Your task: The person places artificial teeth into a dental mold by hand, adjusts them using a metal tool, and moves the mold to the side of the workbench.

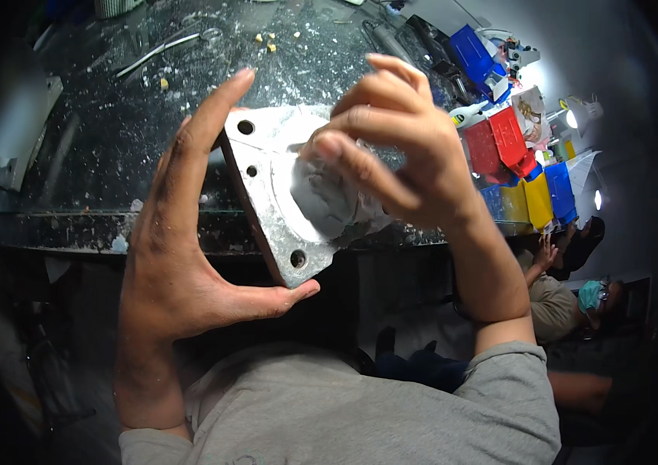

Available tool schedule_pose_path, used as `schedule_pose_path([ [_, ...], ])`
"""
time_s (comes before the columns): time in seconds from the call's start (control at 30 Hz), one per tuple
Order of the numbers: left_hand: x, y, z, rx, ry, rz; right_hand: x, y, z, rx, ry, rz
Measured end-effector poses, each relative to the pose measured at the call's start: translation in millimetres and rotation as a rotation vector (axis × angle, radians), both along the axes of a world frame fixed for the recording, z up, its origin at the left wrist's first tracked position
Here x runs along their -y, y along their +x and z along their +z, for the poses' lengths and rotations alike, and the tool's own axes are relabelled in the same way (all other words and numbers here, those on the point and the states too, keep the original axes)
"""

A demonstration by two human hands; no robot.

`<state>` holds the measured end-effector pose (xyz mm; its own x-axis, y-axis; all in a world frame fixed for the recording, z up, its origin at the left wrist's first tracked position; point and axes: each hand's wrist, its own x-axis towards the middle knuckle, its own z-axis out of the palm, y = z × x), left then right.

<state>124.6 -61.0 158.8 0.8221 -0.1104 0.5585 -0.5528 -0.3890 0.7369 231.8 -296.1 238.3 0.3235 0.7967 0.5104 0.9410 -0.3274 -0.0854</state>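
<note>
My left hand spans a metal mould half, thumb at its near corner and fingers along its far left side. The grey, plaster-dusted metal has round holes near its corners. White plaster fills its middle, with an uneven hollow in it. Over the plaster my right hand is curled, thumb and forefinger pinched together and slightly blurred by motion. Whatever lies between those fingertips, if anything, I cannot make out. The mould is held tilted at the bench's front edge.
Scissor-like metal tool and yellowish crumbs lie on the dusty dark bench. Red bin, blue bin and yellow bin stand right, near lit lamps. A masked person sits at far right.
</note>
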Motion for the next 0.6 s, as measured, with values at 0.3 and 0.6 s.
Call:
schedule_pose_path([
  [0.3,-4.3,2.4,6.7,-0.083,-0.065,-0.085,-22.5,169.8,-13.6,-0.296,-0.127,-0.441],
  [0.6,-8.4,6.2,10.3,-0.092,-0.004,-0.127,-32.5,202.8,-25.4,-0.305,-0.246,-0.4],
])
